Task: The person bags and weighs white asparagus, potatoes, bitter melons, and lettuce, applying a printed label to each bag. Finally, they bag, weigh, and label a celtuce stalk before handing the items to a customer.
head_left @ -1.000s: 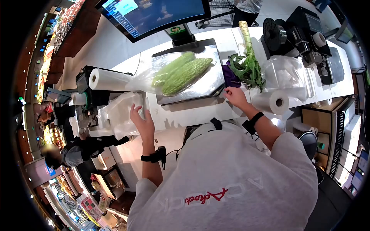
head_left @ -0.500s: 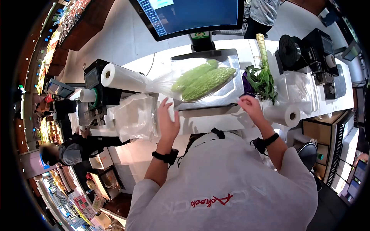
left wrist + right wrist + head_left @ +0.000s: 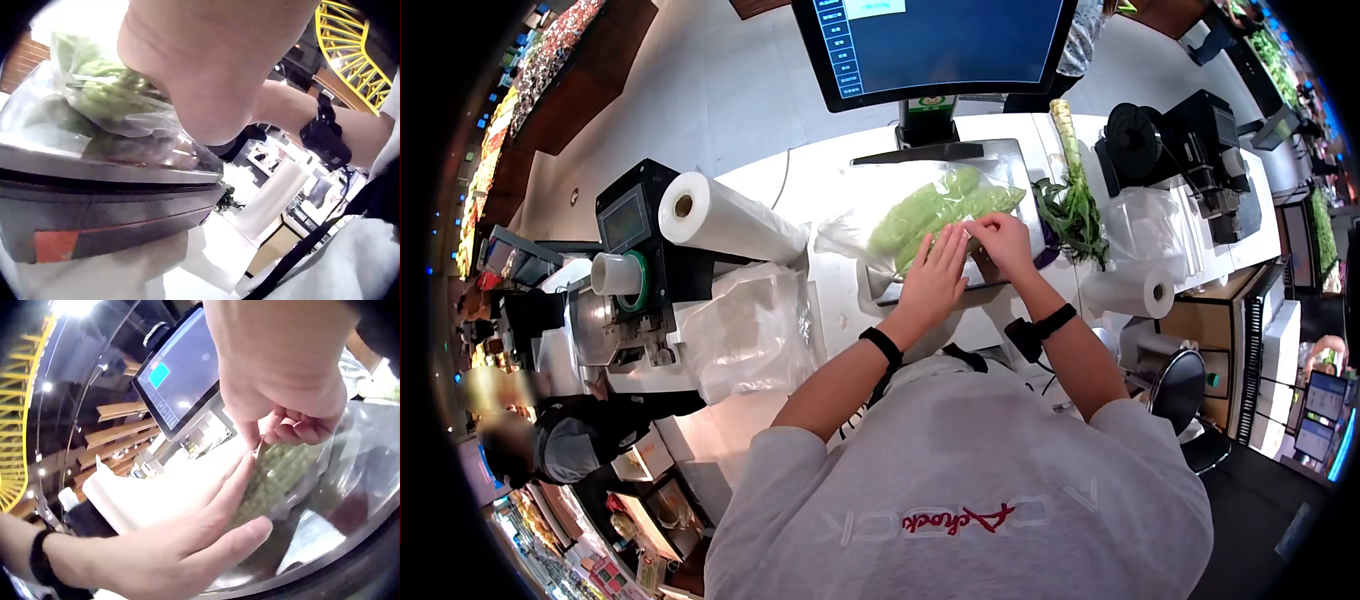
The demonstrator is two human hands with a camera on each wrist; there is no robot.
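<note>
Upper middle of the frame, the gourd bag [image 3: 900, 225] lies on the scale [image 3: 1012, 160] on the desk [image 3: 820, 190]. The left hand [image 3: 935, 275] rests flat on it, fingers straight. The right hand [image 3: 1003, 243] pinches its film.

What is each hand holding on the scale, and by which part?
The right hand pinches the top film of the bag of bitter gourds between its fingers. The left hand lies flat on the bag, holding nothing.
</note>
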